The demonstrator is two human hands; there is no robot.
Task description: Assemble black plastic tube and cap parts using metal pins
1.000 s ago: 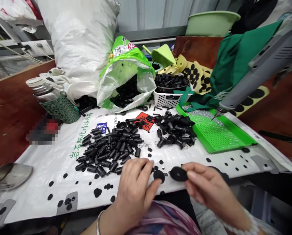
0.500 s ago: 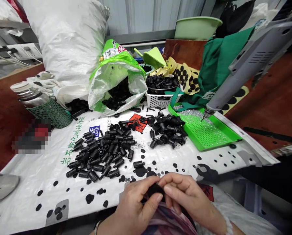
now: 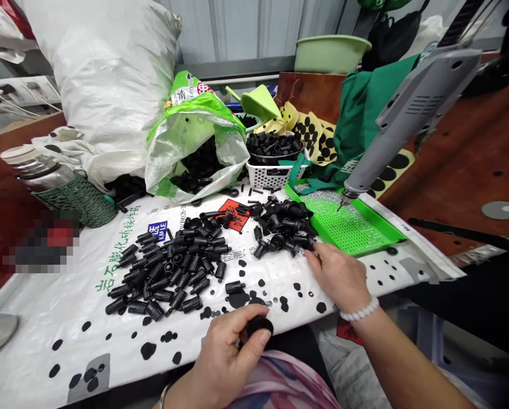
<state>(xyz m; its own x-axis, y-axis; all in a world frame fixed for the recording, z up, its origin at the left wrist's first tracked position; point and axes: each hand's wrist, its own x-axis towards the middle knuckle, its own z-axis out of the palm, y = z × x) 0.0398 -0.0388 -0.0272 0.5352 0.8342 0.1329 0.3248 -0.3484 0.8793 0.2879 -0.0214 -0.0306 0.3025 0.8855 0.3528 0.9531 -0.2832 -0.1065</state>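
My left hand (image 3: 226,352) is closed around a round black part (image 3: 259,326) at the front edge of the table. Away to the right, my right hand (image 3: 339,275) reaches to the near edge of a pile of black plastic parts (image 3: 284,221). Its thumb and forefinger are pressed near a small shiny piece, too small to make out. Left of that pile lies a larger pile of black ribbed cylinders (image 3: 173,264). One single cylinder (image 3: 234,287) rests apart from it.
A green tray (image 3: 352,224) with small metal bits lies at the right, under a hanging grey electric screwdriver (image 3: 391,128). Behind the piles stand an open plastic bag (image 3: 161,153) and a white basket (image 3: 263,177). A flask (image 3: 71,193) leans at the left.
My right hand has left my left hand and moved forward to the right-hand pile. My left hand still holds the black part. The view has shifted slightly.
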